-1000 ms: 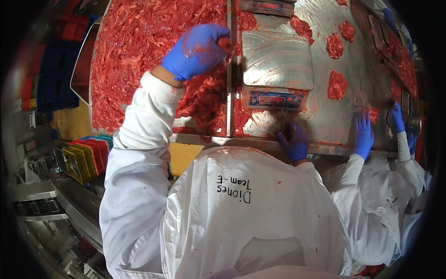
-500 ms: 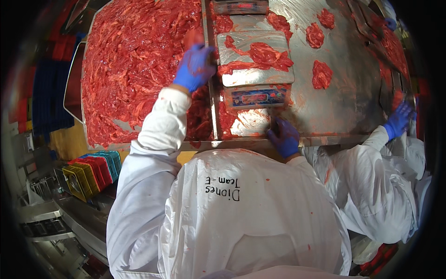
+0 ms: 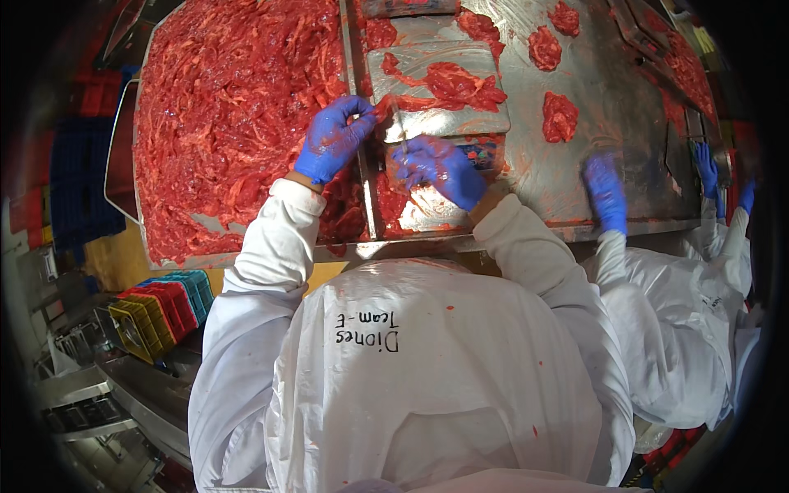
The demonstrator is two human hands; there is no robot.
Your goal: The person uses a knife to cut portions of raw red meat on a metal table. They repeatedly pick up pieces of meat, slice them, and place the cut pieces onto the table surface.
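Note:
My blue-gloved left hand (image 3: 329, 140) is at the divider (image 3: 366, 193), its fingertips closed on a meat strip (image 3: 390, 107) that trails toward the scale plate. My right hand (image 3: 440, 172), also gloved, has its fingers curled at a thin upright metal tool (image 3: 399, 131), perhaps a knife, over the front of the scale. The scale's display (image 3: 485, 154) is partly hidden by that hand. Red meat pieces (image 3: 452, 82) lie on the scale plate (image 3: 444, 123). To the left of the divider spreads a large mass of raw meat strips (image 3: 230, 131).
A second scale (image 3: 411, 8) stands behind. Meat lumps (image 3: 559, 117) lie on the steel table (image 3: 592, 197). At the right, a co-worker's gloved hand (image 3: 606, 189) and white sleeves reach to the table. Coloured crates (image 3: 164, 312) stand low left; blue crates (image 3: 78, 181) at far left.
Meat has arrived on the scale plate. My left hand has moved lower, fingers at a strip; my right hand has risen leftward onto the scale's front. A co-worker's hand has shifted.

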